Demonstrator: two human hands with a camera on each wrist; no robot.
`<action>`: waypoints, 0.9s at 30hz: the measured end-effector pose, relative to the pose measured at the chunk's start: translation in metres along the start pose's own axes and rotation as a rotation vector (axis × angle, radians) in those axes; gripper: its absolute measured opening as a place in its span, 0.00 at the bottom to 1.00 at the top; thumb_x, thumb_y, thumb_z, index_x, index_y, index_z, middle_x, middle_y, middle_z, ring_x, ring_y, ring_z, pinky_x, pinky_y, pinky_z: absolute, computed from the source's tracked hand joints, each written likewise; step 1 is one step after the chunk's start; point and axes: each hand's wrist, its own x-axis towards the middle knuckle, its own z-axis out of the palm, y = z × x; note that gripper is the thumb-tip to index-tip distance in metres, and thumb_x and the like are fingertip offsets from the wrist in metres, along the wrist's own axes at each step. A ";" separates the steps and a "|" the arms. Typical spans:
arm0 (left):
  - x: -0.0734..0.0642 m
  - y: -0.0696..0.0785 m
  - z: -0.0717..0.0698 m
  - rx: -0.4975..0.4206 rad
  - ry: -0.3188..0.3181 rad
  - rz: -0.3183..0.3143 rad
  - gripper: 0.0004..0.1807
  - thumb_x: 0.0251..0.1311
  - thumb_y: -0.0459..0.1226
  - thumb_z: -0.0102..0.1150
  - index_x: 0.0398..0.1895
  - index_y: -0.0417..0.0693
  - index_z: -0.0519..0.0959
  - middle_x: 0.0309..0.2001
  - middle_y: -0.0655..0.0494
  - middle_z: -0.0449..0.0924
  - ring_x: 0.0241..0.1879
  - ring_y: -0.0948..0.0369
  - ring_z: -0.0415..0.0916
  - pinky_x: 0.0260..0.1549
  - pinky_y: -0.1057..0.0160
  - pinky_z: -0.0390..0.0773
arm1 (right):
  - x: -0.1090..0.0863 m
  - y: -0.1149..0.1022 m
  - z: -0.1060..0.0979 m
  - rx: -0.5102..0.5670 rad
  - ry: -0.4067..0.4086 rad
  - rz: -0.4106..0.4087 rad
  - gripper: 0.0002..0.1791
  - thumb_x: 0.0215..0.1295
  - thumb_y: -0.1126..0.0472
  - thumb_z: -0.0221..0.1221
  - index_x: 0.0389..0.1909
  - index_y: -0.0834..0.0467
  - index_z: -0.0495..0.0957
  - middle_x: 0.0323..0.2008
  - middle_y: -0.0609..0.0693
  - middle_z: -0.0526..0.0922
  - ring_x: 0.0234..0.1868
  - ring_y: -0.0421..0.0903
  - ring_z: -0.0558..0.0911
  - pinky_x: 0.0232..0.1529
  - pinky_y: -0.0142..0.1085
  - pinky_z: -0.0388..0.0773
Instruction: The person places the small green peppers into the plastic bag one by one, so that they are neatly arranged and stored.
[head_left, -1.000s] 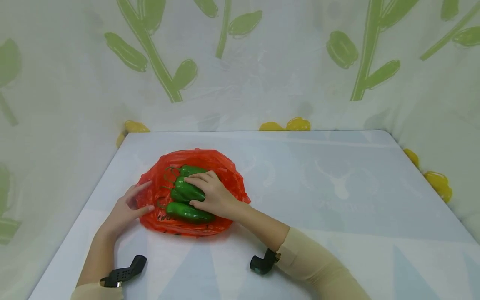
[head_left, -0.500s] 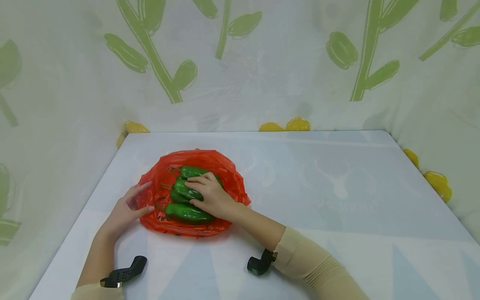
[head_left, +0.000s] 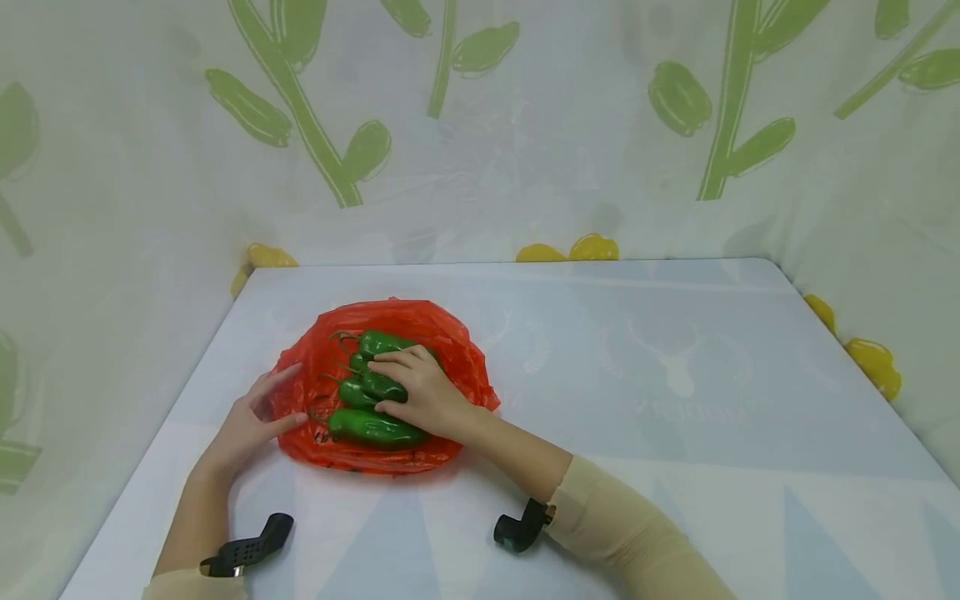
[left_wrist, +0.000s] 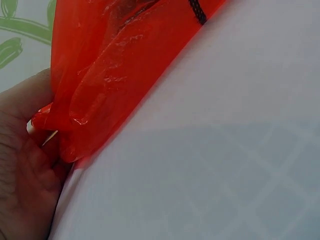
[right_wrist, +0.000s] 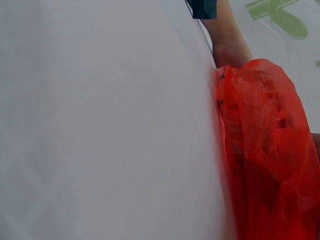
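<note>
A red plastic bag lies spread open at the left of the table, with several green peppers side by side in it. Over the middle ones, my right hand grips a green pepper between thumb and fingers, partly covering it. At the bag's left side, my left hand holds the rim, its thumb and index finger reaching over the red film. In the left wrist view the bunched bag edge sits between thumb and fingers. The right wrist view shows the bag's outer side; the peppers are hidden there.
The white table extends right of the bag, bearing faint printed patterns. Leaf-printed cloth rises behind and beside it. Each wrist carries a black camera, one at the left wrist and one at the right.
Under my right hand the middle pepper has shifted and turned slightly, so more of the peppers around it shows. My left hand and the bag have stayed nearly still.
</note>
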 end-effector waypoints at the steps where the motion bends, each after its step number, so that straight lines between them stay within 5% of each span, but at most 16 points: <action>1: -0.001 0.000 0.000 -0.005 0.003 0.001 0.42 0.57 0.45 0.63 0.73 0.55 0.55 0.70 0.40 0.51 0.70 0.38 0.44 0.58 0.30 0.56 | 0.000 -0.001 -0.001 0.007 0.013 -0.008 0.28 0.55 0.57 0.68 0.58 0.60 0.75 0.57 0.52 0.77 0.55 0.47 0.70 0.57 0.31 0.70; 13: -0.003 0.002 0.005 0.017 0.066 0.022 0.43 0.57 0.44 0.63 0.74 0.65 0.51 0.70 0.45 0.53 0.69 0.44 0.49 0.57 0.36 0.63 | -0.008 -0.001 -0.014 0.025 0.126 -0.054 0.35 0.51 0.54 0.71 0.59 0.61 0.73 0.58 0.52 0.76 0.58 0.47 0.72 0.61 0.37 0.69; 20: -0.003 0.005 0.007 -0.017 0.114 0.061 0.50 0.54 0.42 0.65 0.75 0.69 0.45 0.74 0.48 0.45 0.72 0.44 0.41 0.58 0.29 0.56 | -0.018 0.007 -0.028 0.027 0.143 -0.043 0.40 0.49 0.51 0.71 0.63 0.62 0.69 0.61 0.53 0.73 0.62 0.48 0.69 0.65 0.45 0.64; 27: -0.001 0.017 0.010 0.054 0.184 0.094 0.53 0.51 0.44 0.66 0.74 0.71 0.41 0.76 0.56 0.36 0.74 0.48 0.33 0.53 0.24 0.54 | -0.034 0.017 -0.045 0.016 0.199 -0.015 0.44 0.47 0.51 0.72 0.64 0.63 0.66 0.62 0.57 0.72 0.64 0.51 0.68 0.65 0.50 0.64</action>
